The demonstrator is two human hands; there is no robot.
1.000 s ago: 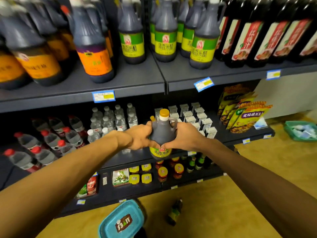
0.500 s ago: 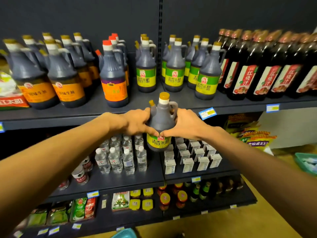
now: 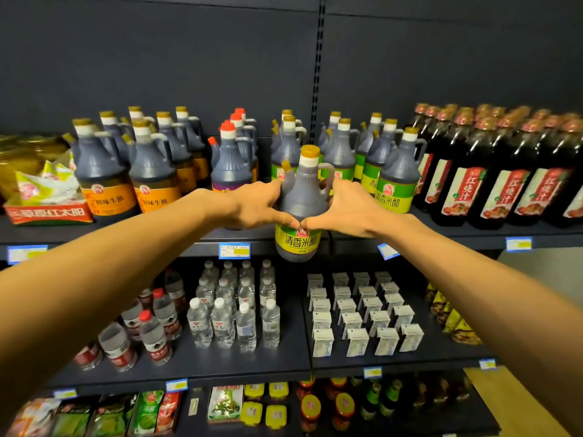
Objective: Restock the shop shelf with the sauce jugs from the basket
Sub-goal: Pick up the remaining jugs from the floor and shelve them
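Raised since a second ago, the sauce jug (image 3: pixel 301 203) now hangs level with the top shelf (image 3: pixel 126 238), at its front edge.

Left hand (image 3: pixel 255 205) and right hand (image 3: pixel 344 208) clasp its dark shoulders, thumbs meeting above the yellow-green label; its cap is yellow, collar white, handle at the right. Both hands' fingers are hidden behind the jug, and it hides the green-labelled jugs (image 3: pixel 396 181) directly behind.

Dark brown plastic sauce jug (image 3: pixel 301 201): yellow cap, white neck, green-and-yellow label. Shelved dark jugs (image 3: pixel 398 175) behind it: same green-yellow labels. Dark jugs toward shelf's left end (image 3: pixel 102 175): orange labels. Tall dark bottles at right end (image 3: pixel 463 190): red-and-white labels. Metal shelf (image 3: pixel 126 239): dark grey, blue price tags.
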